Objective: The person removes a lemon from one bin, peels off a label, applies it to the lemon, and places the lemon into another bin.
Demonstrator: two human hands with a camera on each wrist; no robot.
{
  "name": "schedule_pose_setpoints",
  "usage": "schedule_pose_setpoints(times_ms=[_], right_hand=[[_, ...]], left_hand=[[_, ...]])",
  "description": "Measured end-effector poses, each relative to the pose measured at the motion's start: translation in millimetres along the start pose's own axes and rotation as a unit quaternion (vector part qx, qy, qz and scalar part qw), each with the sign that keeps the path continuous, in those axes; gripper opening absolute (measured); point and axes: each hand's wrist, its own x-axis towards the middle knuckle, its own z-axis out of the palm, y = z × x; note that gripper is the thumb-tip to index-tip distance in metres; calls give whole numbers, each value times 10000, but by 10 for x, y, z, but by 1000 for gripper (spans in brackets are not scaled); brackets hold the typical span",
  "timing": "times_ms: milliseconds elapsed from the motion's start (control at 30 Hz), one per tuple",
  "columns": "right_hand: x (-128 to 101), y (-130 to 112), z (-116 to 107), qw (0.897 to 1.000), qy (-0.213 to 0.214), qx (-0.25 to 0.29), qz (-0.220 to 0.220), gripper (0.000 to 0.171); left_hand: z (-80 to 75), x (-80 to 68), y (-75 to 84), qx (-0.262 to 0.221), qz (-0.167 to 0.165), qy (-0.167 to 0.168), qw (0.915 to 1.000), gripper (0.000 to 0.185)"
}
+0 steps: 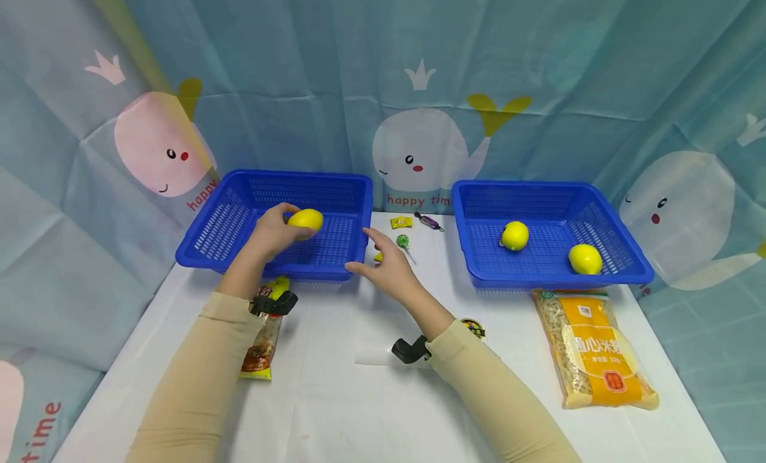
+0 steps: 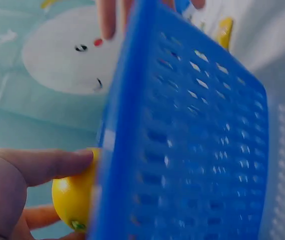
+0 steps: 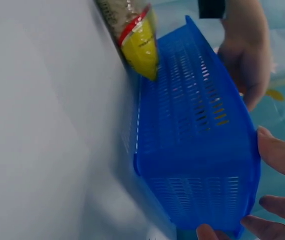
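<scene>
Here, left hand (image 1: 272, 233) grip curled round lemon (image 1: 306, 219) over left basket (image 1: 227, 250); right hand (image 1: 385, 267) open-fingered, touching its corner

2 lemons (image 1: 515, 236) in right basket (image 1: 622, 277); candies (image 1: 413, 227) btwn it & left basket (image 1: 203, 257).

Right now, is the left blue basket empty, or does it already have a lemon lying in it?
Empty: the left basket shows only bare mesh. The one lemon there is gripped above it by the left hand.
</scene>
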Motion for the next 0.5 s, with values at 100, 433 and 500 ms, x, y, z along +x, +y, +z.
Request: schedule_pose_setpoints(times_ms=[100, 433, 500], right_hand=[[-16, -9, -27, 10000, 16, -72, 16, 81], [-155, -102, -242, 9951, 505, 756, -379, 77], [-193, -116, -280, 9926, 583, 909, -549, 76]], left_hand=[[48, -60, 84, -484, 208, -311, 9981, 69], [345, -378, 344, -824, 897, -943, 9881, 67], [418, -442, 393, -967, 1027, -1022, 9847, 66]])
